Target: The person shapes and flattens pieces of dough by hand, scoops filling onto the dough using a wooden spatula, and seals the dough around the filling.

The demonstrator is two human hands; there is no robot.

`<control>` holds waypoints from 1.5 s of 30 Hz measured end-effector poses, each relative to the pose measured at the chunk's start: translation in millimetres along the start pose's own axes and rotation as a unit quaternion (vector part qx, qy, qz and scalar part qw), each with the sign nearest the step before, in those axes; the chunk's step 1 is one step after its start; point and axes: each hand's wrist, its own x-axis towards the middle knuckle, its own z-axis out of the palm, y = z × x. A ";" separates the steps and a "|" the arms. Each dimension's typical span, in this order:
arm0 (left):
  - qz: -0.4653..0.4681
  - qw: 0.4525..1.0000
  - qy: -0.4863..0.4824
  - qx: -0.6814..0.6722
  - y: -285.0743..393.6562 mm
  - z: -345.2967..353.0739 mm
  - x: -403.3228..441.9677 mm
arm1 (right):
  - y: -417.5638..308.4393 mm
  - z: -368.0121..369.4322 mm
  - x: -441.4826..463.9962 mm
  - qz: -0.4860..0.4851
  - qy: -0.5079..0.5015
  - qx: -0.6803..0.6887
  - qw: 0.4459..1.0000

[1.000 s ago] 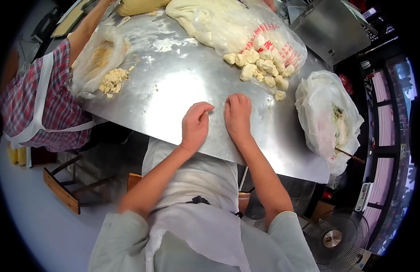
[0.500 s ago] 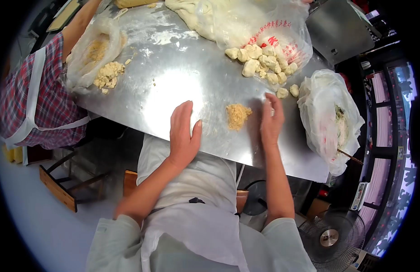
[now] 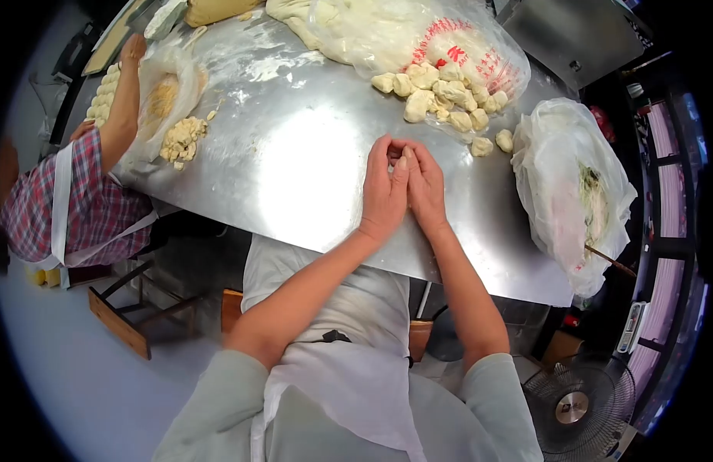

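Observation:
My left hand (image 3: pixel 383 196) and my right hand (image 3: pixel 426 187) are cupped together low over the metal table (image 3: pixel 248 173), fingertips meeting at the far side and thumbs side by side. They close around the spot of the crumbly yellow dough, which is now hidden by them. Beyond the hands lie several pale dough pieces (image 3: pixel 419 104), a couple of them apart from the heap. A clear plastic bag with red print (image 3: pixel 491 65) rests behind that heap, partly over a large sheet of dough (image 3: pixel 333 27).
To the right stands a plastic bag (image 3: pixel 545 165) holding a green-and-white filling with a stick. A co-worker's hand (image 3: pixel 133 48) is at the far left, near rows of white dough pieces (image 3: pixel 104 100). Crumbly dough (image 3: pixel 184 140) spills from another bag (image 3: pixel 160 96). A fan (image 3: pixel 572 406) stands lower right.
My hands have come together from either side and closed around the crumbly yellow pile, covering it. The co-worker's arm has shifted, and the view has moved slightly.

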 end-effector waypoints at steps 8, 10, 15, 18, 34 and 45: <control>-0.007 0.998 0.068 -0.009 -2.4 -15.9 -13.3 | -2.9 -17.4 -18.7 -0.048 0.102 -0.125 0.986; 0.000 0.997 0.077 0.027 -6.6 -5.6 -12.5 | 1.4 -1.8 -27.6 -0.071 0.078 -0.224 0.969; -0.079 0.988 0.047 -0.127 3.1 9.8 -20.9 | -12.6 36.3 -36.3 0.019 0.141 -0.095 0.985; -0.116 0.970 0.054 -0.208 5.6 14.7 -22.6 | -13.7 34.8 -34.4 0.028 0.175 -0.075 0.981; -0.303 0.794 0.002 -0.528 0.7 -27.6 6.8 | -29.3 77.9 -6.4 -0.021 0.156 -0.064 0.986; -0.357 0.639 -0.025 -0.681 0.4 -44.6 20.9 | -59.2 85.8 0.1 -0.041 0.139 0.015 0.989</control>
